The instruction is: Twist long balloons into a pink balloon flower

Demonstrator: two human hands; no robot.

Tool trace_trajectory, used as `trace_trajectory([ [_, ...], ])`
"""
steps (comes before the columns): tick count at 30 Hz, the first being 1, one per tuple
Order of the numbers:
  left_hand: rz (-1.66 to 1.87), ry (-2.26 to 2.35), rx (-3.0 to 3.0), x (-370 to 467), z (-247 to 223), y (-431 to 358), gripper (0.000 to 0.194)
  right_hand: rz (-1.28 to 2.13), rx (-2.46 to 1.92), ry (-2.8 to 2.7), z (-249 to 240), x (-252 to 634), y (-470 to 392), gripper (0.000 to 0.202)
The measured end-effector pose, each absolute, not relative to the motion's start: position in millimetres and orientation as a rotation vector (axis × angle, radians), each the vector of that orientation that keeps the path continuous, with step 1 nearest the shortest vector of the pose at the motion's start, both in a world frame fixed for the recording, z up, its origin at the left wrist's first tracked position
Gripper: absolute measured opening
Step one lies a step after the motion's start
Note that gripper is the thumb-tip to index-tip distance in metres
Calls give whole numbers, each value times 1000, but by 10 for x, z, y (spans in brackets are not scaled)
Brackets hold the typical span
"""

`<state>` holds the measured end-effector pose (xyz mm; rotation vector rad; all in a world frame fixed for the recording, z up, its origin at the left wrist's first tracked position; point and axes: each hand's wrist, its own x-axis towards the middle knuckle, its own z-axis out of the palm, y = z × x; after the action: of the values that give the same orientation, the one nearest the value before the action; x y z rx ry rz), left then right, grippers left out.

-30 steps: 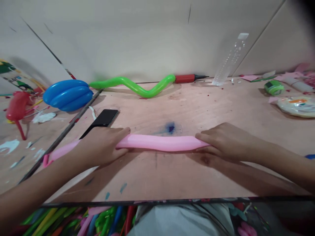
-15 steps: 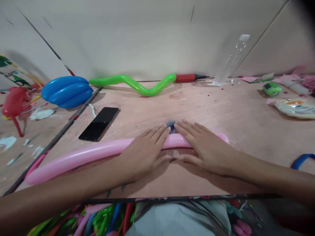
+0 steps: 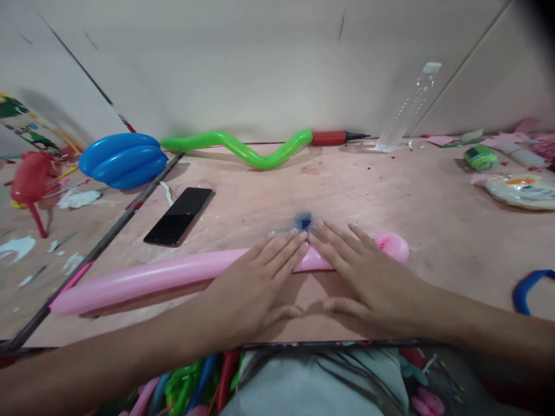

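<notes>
A long pink modelling balloon (image 3: 151, 278) lies across the table in front of me, with a small rounded bulb at its right end. My left hand (image 3: 264, 283) rests palm down over its middle, fingers stretched out. Beside it, my right hand (image 3: 364, 277) lies over the balloon near the bulb, fingers outstretched too. The fingertips of both hands meet or nearly meet, pointing away from me. Both palms and the stretch of balloon under them are hidden. Just past the fingertips is a dark blue stain (image 3: 306, 222) on the tabletop.
A black phone (image 3: 178, 216) lies left. Behind stand a blue balloon bundle (image 3: 124, 162), a wavy green balloon (image 3: 243, 151) with a red pump (image 3: 328, 138), and a clear bottle (image 3: 405, 112). Green tape (image 3: 480, 157) and a blue loop (image 3: 522, 292) are right. Balloons (image 3: 186, 384) lie below the table edge.
Both hands have slid a little toward me along the table, and the pink balloon has rolled with them. Its right-end bulb now shows more fully.
</notes>
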<state>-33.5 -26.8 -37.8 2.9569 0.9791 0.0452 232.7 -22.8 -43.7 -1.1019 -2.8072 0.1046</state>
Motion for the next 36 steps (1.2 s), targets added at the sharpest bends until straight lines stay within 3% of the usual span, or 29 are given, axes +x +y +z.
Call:
trace_trajectory([
  [8, 4, 1118, 2788, -345, -232, 313, 90, 14, -1181, -2735, -351, 2184, 356, 91],
  [16, 76, 958, 2741, -443, -194, 57, 87, 302, -925, -2887, -292, 2334, 25, 90],
  [25, -182, 852, 2800, -437, -116, -210, 79, 473, -897, -3000, -217, 2416, -249, 77],
  [31, -124, 824, 2892, -449, -268, -403, 85, 448, -877, -2947, -344, 2458, -389, 88],
  [36, -68, 886, 2938, -454, -298, -278, 90, 346, -962, -2931, -344, 2401, -254, 85],
])
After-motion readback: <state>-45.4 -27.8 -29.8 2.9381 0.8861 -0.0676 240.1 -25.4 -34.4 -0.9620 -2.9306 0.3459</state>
